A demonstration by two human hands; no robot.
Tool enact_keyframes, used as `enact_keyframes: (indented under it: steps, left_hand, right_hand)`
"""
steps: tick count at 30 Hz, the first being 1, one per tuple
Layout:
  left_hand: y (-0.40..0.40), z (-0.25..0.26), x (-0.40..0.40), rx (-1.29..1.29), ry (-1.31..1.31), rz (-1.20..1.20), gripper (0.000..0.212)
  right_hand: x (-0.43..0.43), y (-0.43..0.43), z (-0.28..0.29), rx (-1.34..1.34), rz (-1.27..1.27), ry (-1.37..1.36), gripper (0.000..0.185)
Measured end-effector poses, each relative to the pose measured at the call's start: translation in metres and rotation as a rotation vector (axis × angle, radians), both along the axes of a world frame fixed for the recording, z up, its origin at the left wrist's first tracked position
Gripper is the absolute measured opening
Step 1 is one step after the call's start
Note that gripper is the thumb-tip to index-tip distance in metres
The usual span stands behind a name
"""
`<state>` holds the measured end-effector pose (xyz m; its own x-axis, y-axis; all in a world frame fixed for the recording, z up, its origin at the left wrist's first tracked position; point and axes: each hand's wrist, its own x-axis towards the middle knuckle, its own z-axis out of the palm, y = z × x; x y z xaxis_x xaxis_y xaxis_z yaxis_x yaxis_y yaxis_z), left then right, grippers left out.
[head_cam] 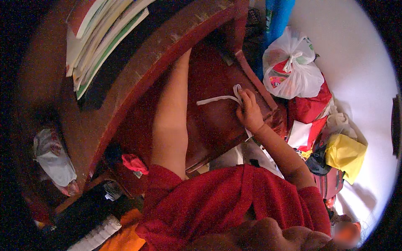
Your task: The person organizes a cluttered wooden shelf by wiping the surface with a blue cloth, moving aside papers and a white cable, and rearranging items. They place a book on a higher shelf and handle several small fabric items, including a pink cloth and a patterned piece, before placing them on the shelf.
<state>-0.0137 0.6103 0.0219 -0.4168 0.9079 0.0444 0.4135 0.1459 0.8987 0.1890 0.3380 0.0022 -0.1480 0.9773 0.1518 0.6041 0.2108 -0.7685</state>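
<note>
My right hand (pixel 250 110) is closed around a narrow white strip (pixel 216 99), perhaps a strap or cable. One end of the strip reaches left over the dark red wooden surface (pixel 213 72), and a loop of it rises above my fingers. My left forearm reaches up the picture beneath the curved red-brown wooden edge (pixel 157 66); my left hand is hidden behind that edge. What it touches cannot be seen.
Books (pixel 103 47) are stacked at the upper left. A tied white plastic bag (pixel 292 69) rests on red bags at the right, near a yellow cloth or bag (pixel 347 153). A wooden rail (pixel 256 80) borders the red surface. Crumpled red cloth (pixel 135 163) lies lower left.
</note>
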Motion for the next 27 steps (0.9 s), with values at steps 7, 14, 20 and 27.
enact_keyframes:
  steps: [7,14,20,27]
  left_hand:
    - [0.024,-0.033,-0.033,-0.103,0.124,0.031,0.042]
    - [0.040,-0.049,-0.054,-0.169,0.179,0.053,0.042]
    - [0.035,-0.049,-0.051,-0.212,0.199,0.021,0.043]
    - [-0.074,-0.018,-0.023,-0.201,0.118,-0.110,0.044]
  right_hand:
    - [0.004,0.003,0.010,0.017,0.034,0.057,0.063]
    - [0.008,0.002,0.009,-0.071,0.069,0.096,0.062]
    - [0.008,0.000,-0.001,-0.046,0.042,0.086,0.061]
    - [0.008,0.001,-0.002,-0.070,-0.009,0.045,0.052]
